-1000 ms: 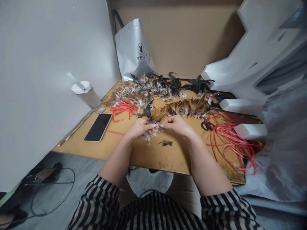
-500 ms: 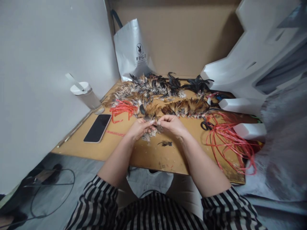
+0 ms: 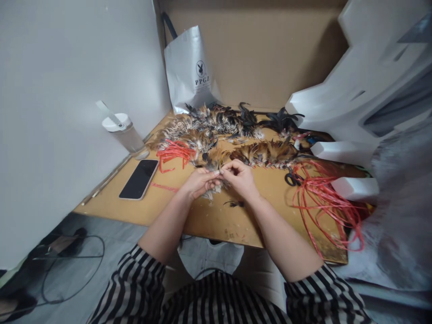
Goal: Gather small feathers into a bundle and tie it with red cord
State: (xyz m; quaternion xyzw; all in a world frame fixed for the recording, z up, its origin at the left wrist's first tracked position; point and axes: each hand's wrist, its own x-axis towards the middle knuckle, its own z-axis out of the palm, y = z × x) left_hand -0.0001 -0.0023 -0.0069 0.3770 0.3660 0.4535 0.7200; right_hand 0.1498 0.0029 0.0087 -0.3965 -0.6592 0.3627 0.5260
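Over the middle of the table, my left hand (image 3: 201,181) is closed with thumb and fingers pinching a small bunch of feathers (image 3: 218,158), brown and dark at the tips. My right hand (image 3: 239,178) meets it, its thumb and index finger pressed together at the bunch's base. Whatever lies between the right fingertips is too small to make out. Pale fluffy feathers (image 3: 212,192) show beneath my hands. A little dark feather tuft (image 3: 234,204) lies in front of them. Behind, a row of brown feather bunches (image 3: 266,153) spreads to the right.
More feathers (image 3: 216,119) lie along the back. Cut red ties (image 3: 175,152), a phone (image 3: 139,179) and a lidded cup (image 3: 124,135) are at left. Black scissor handles (image 3: 292,179) and tangled red strands (image 3: 324,202) lie right, by white foam (image 3: 356,188). A silver bag (image 3: 185,72) stands behind.
My right fingers have curled and risen slightly at the feather bunch, while the left hand keeps its pinch. The whole view has shifted a little.
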